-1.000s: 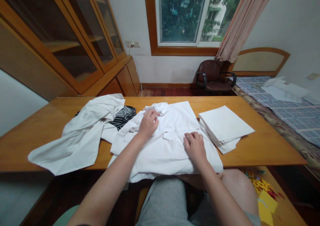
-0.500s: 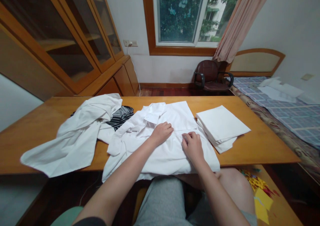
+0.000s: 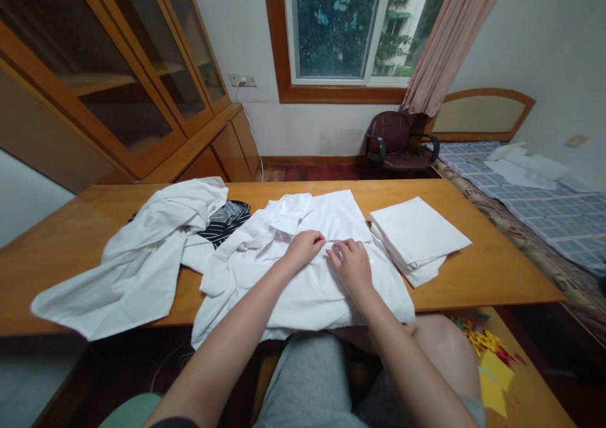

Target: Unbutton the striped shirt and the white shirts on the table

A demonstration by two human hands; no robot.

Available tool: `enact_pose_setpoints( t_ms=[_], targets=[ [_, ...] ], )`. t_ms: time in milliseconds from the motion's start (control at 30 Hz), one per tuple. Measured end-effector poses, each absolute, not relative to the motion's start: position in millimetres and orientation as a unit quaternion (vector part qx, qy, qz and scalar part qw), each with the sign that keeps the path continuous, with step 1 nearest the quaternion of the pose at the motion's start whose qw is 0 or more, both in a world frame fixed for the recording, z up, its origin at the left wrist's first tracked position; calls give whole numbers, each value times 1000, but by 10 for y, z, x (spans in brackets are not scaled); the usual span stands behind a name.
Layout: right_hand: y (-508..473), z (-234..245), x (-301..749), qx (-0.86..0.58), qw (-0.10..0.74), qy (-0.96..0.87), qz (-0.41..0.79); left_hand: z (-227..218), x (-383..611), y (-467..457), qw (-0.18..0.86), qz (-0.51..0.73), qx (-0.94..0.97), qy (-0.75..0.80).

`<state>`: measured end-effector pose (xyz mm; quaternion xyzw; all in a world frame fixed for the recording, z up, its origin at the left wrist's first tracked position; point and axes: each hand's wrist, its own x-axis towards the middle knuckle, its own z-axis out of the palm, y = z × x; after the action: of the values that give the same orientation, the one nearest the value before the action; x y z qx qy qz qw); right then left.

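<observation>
The white shirt lies spread on the worktop, right in front of the seated person, its collar towards the far side and its near part drooping over the front edge above the person's lap. Both hands are over its middle, so the cloth runs out beneath and around them on every side. The left hand rests on it just below the collar, fingers curled in; from where I stand I cannot tell whether they pinch any fabric. The right hand is close beside it, a small gap between the two, with fingers bent and thumb a little apart, near a crease that crosses the shirt; whether it grips that crease I cannot tell either.

Just to the shirt's right sits a folded white pile, flat and fairly square. To the left is a loose white heap, one corner hanging past the front edge, and a black striped cloth shows between heap and shirt. Beyond the worktop stand a brown chair beneath the window and a bed with a checked cover
</observation>
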<state>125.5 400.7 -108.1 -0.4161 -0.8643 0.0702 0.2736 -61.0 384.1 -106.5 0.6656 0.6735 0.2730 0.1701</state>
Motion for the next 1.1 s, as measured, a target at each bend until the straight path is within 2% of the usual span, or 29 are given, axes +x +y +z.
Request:
enact_pose_setpoints(
  t_ms=[133,300,733,900,1000,1100],
  targets=[
    [4104,-1159,1049,-416,260,-868,79,-1065,-650,3866,220,289,651,667],
    [4158,-1245,984,-407,286,-858,128,-1082,-674,3899,265,295,624,673],
    [4077,-1217,1057,-328,394,-840,180,-970,-647,3958,183,255,641,700],
    [4083,-1140,1116,-376,470,-758,251,-966,-847,3933,201,372,563,710],
    [4099,-1119,1130,-393,489,-727,279,-947,-996,3883,235,447,502,702],
    [4119,-1123,1138,-410,487,-712,296,-896,-1129,3738,204,461,517,692]
  ],
)
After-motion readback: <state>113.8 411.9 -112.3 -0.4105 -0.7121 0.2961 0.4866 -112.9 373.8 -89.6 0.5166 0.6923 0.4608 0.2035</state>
